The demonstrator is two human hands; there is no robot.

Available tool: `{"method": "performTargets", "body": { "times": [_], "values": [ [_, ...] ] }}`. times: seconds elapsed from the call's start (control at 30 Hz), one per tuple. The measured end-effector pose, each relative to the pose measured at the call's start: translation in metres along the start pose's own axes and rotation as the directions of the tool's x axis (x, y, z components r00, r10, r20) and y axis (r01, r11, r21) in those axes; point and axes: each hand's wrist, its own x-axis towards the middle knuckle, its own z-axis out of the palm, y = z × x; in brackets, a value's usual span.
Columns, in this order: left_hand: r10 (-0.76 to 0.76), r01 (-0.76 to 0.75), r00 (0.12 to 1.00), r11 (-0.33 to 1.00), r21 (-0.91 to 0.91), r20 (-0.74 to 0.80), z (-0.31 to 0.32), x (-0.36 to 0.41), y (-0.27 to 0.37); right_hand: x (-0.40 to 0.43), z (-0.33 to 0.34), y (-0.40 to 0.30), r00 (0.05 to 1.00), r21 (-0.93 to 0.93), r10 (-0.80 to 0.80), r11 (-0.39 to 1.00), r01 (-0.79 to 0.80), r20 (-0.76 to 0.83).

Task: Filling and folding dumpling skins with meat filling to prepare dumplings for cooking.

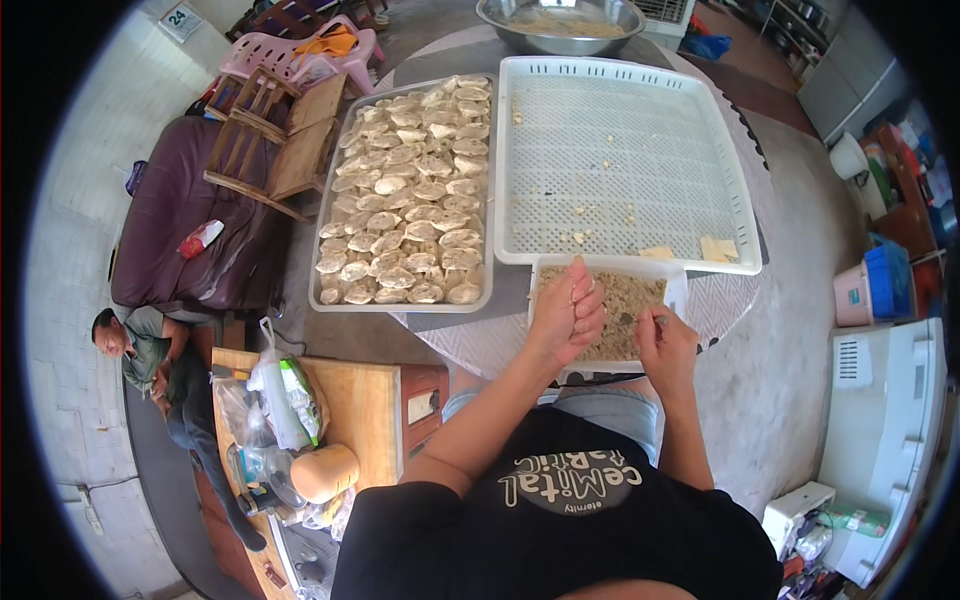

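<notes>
My left hand [574,311] is over the left side of a white plastic tub [676,281] of crumbly brown filling [622,296]. Its fingers are curled inward, and whatever the palm may hold is hidden. At the tub's right side, my right hand [666,346] pinches a small metal utensil [661,320], apparently a spoon, mostly covered by the fingers. Just beyond the tub lies a white perforated plastic tray [622,180] with crumbs and a few pale flat pieces [718,249] along its near edge. To its left, a tray [401,306] holds rows of pale stuffed parcels [405,195].
A steel basin [562,34] stands at the table's far edge. On my left are a wooden cabinet [360,390] with bags and a jar, a wooden chair [300,150] and a purple sofa [187,217]. A person [154,352] sits beyond the cabinet. A white appliance [885,435] stands right.
</notes>
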Motion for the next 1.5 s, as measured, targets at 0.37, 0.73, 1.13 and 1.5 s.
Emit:
{"method": "performTargets", "body": {
  "times": [0.37,0.73,1.13,1.5],
  "values": [
    [0.198,-0.112,0.938,0.951,0.289,-0.286,0.036,0.010,-0.006,0.003,-0.004,-0.006,0.999,0.003,0.048,0.999,-0.048,0.013],
    [0.039,-0.043,0.996,0.998,0.036,0.085,0.013,0.008,-0.002,0.004,-0.007,-0.009,1.000,-0.065,-0.014,0.998,0.015,0.010],
    [-0.011,0.080,0.938,0.980,-0.184,0.347,-0.019,0.013,0.009,0.004,-0.003,-0.009,0.999,-0.031,-0.045,0.999,0.044,-0.014],
    [0.126,-0.105,0.950,0.991,0.088,-0.286,0.017,0.006,0.004,0.004,-0.004,-0.007,1.000,0.035,-0.010,0.999,0.010,0.014]
  ]
}}
